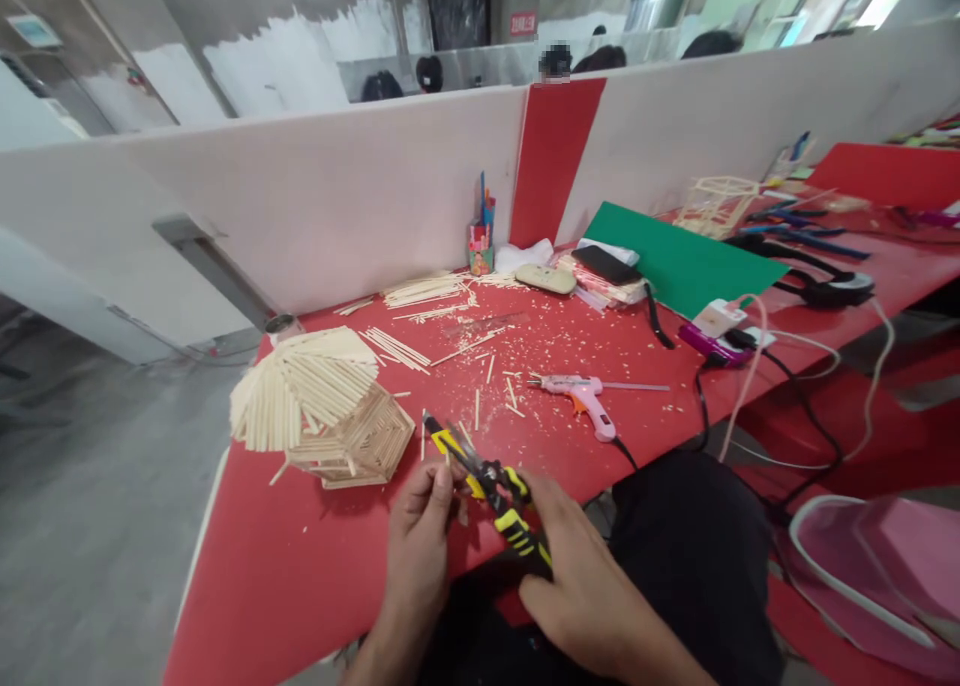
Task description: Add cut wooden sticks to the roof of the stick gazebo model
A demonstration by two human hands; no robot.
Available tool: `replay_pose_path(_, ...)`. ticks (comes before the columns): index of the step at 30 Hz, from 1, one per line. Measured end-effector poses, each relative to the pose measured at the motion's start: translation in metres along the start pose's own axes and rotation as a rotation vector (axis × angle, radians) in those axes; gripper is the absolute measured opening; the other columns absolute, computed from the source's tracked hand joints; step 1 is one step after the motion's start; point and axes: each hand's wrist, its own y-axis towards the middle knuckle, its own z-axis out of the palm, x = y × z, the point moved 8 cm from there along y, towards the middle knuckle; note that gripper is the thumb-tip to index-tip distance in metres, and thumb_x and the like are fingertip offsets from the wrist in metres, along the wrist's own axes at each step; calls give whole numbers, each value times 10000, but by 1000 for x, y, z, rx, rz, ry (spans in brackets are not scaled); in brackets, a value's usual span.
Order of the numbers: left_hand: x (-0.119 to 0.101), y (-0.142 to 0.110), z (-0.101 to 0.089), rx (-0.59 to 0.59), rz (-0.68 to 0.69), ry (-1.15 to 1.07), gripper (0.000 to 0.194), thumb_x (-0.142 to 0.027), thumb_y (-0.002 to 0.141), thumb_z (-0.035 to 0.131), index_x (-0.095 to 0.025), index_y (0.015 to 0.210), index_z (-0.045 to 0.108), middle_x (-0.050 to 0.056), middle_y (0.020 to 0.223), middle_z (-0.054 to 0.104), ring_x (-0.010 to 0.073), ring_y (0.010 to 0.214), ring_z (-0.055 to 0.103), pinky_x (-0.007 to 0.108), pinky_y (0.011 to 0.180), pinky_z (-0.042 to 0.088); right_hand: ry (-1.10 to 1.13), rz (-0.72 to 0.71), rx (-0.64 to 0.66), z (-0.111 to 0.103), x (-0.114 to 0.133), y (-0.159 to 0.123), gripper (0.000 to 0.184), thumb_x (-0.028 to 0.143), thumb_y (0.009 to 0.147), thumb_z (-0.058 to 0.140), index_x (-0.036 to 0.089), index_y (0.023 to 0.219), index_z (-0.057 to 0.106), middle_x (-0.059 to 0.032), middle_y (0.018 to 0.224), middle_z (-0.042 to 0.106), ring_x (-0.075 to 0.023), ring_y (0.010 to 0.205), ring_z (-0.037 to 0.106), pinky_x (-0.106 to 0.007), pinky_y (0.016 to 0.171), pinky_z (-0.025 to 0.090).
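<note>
My right hand (581,576) is wrapped round the yellow and black handles of a pair of pliers (491,481), whose jaws point up and left. Close to those jaws, my left hand (420,526) pinches thumb to fingers on what looks like a short wooden stick (448,458), mostly hidden. A yellow and black utility knife (442,438) lies on the table behind the jaws, partly covered by the pliers. Left of the hands stands a model built of sticks, with a slatted roof (307,381) tilted over a many-sided lattice body (367,441).
A pink glue gun (589,401) lies on the red table (300,576) amid scraps. Behind are loose sticks (397,349), a pen cup (481,251) and a glasses case (546,279). A purple power strip (712,344) with cables sits right. A pink bin (877,576) stands lower right.
</note>
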Motion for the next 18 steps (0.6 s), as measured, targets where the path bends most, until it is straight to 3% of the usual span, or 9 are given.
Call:
replay_pose_path(4,-1,0,2,50,24,61,272,-416,807,638,-161,714,627,-35,604,527,80,521,437,197,522,370,-56,-2,45,12,5,1,837,122,620,479,120,1429,264,-144,1430,359,-282,1353,281,-476,1128,216)
replay_pose_path(11,-13,-4,1,49,47,217,296,-423,822,611,-169,669,613,-21,619,513,114,591,455,212,591,375,-69,-70,33,16,10,0,751,103,669,435,88,1406,293,-172,1356,424,-280,1284,375,-491,1097,276)
replay_pose_path(18,-30,-8,5,73,118,334,323,-410,838,585,-175,617,583,-6,624,502,131,607,456,219,598,375,-82,-84,-46,17,11,-4,763,104,651,478,160,1400,348,-139,1332,476,-287,1254,419,-463,1052,352)
